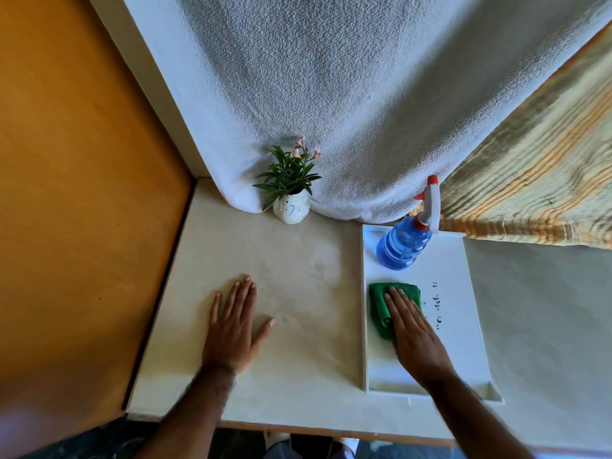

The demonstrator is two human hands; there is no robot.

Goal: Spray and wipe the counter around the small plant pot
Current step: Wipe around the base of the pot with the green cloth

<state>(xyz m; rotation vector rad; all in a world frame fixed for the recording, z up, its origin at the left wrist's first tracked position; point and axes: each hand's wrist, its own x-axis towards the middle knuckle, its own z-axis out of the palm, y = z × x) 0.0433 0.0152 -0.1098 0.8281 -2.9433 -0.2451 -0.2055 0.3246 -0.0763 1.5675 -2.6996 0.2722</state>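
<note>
A small white plant pot (290,209) with green leaves and pink flowers stands at the back of the pale counter (298,260). On a white tray (463,326) to its right stands a blue spray bottle (402,245) with a white and red trigger head. In front of the bottle lies a folded green cloth (381,304). My right hand (414,336) lies flat on the cloth, fingers straight. Flat on the bare counter rests my left hand (235,326), fingers spread, holding nothing.
A white textured cloth (331,111) hangs behind the counter, touching the pot. A striped yellow-green fabric (530,180) hangs at the back right. An orange wall (82,193) borders the counter's left edge. Small dark specks (437,306) lie on the tray.
</note>
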